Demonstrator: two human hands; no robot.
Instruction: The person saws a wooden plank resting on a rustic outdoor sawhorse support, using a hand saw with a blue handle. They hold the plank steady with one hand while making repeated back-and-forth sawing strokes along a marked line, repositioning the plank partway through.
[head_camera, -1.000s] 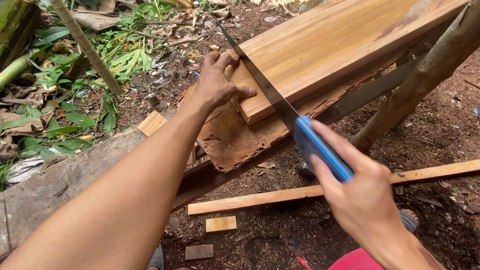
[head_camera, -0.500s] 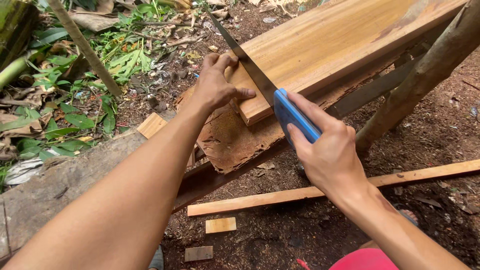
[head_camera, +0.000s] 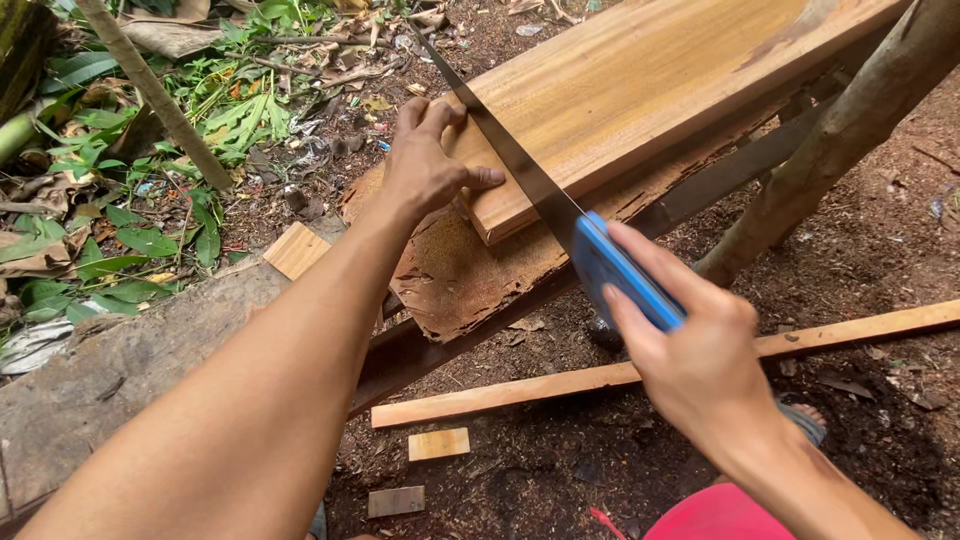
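Note:
My left hand (head_camera: 428, 165) presses flat on the near end of a thick light-brown wooden plank (head_camera: 640, 90), thumb against its cut end. My right hand (head_camera: 690, 350) grips the blue handle of a hand saw (head_camera: 520, 170). The saw's dark blade runs diagonally up to the left and crosses the plank's end just beside my left thumb. The plank lies on a rough, bark-edged slab (head_camera: 470, 275) that rests on a dark beam.
A slanted tree trunk (head_camera: 850, 125) stands at right. A thin wooden strip (head_camera: 640, 372) and small offcuts (head_camera: 438, 444) lie on the dirt below. A square wood block (head_camera: 297, 250) sits left of the slab. Green leaves and a pole (head_camera: 150, 90) fill the upper left.
My right hand pushed the saw forward up the plank, then drew it back toward me. My left hand stayed on the plank's end.

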